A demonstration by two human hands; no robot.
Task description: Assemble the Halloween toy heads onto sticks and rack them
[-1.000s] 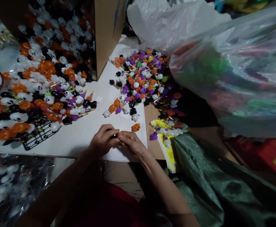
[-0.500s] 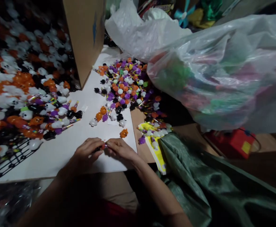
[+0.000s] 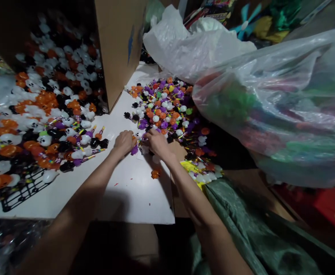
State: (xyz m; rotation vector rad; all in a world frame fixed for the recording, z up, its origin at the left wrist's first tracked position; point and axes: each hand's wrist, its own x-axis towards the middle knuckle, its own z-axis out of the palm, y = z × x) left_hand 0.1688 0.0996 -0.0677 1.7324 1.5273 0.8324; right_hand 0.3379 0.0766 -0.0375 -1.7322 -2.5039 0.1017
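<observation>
My left hand (image 3: 125,143) and my right hand (image 3: 157,143) reach across a white board (image 3: 133,194) to the near edge of a heap of small Halloween toys on sticks (image 3: 161,105). Fingers of both hands are among the toys, close to a purple toy (image 3: 134,150). The fingers hide whatever lies under them, so I cannot tell if either hand holds something. A lone orange pumpkin toy (image 3: 155,173) lies just below my right wrist. A larger mass of ghost, pumpkin and black toys (image 3: 44,110) covers the board's left side.
A cardboard box wall (image 3: 118,42) rises behind the board. A large transparent plastic bag of colourful items (image 3: 270,107) and a white plastic bag (image 3: 190,46) lie at the back right. Green tarp (image 3: 250,225), yellow card packets (image 3: 191,167) and a black wire rack (image 3: 26,191) surround the board.
Both hands have moved forward from the board's front, where they were together on a small stick toy, to the heap's edge. The view has shifted slightly.
</observation>
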